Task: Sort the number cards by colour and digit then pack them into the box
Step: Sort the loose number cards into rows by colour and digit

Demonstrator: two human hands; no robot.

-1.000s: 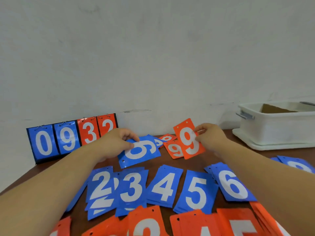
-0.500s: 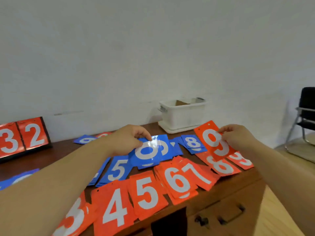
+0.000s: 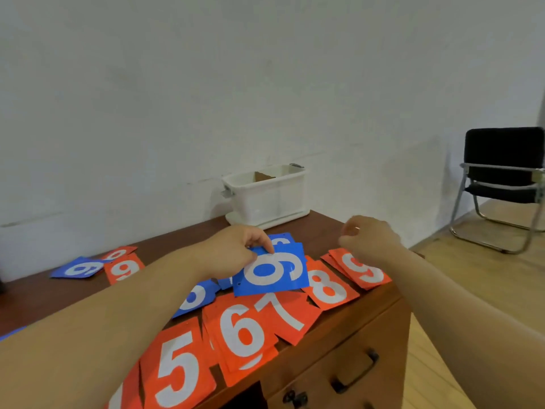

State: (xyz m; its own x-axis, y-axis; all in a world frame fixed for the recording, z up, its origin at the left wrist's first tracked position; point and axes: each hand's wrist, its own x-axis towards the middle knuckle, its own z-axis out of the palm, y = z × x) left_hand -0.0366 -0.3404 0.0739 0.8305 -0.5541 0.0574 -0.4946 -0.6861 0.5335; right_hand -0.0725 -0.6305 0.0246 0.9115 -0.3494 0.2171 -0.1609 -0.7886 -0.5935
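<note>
On my feed the left forearm reaches in from 7 o'clock and the right from 4 o'clock, both low over the table (image 3: 165, 243). The left hand (image 3: 233, 252) has its knuckles up, and thumb and forefinger pinch the top edge of a blue card (image 3: 272, 271). Its digit reads as a 6 or a 9; I cannot tell which. That card is tilted, lying over other blue cards and over the top of the orange 7 (image 3: 290, 312).

At 3 o'clock from it the right hand (image 3: 370, 239) hovers, wrist bent, fingers loosely curled. It is blurred, but I see no card in it. Just below it lies the orange 9 (image 3: 367, 271), on a small stack at the table's right edge, with the orange 8 (image 3: 327, 289) beside it at 9 o'clock.

The orange 6 (image 3: 244, 332) and orange 5 (image 3: 177, 370) lie toward 7 o'clock. The white box (image 3: 267, 199) stands at 12 o'clock against the wall, apart from both hands.
</note>
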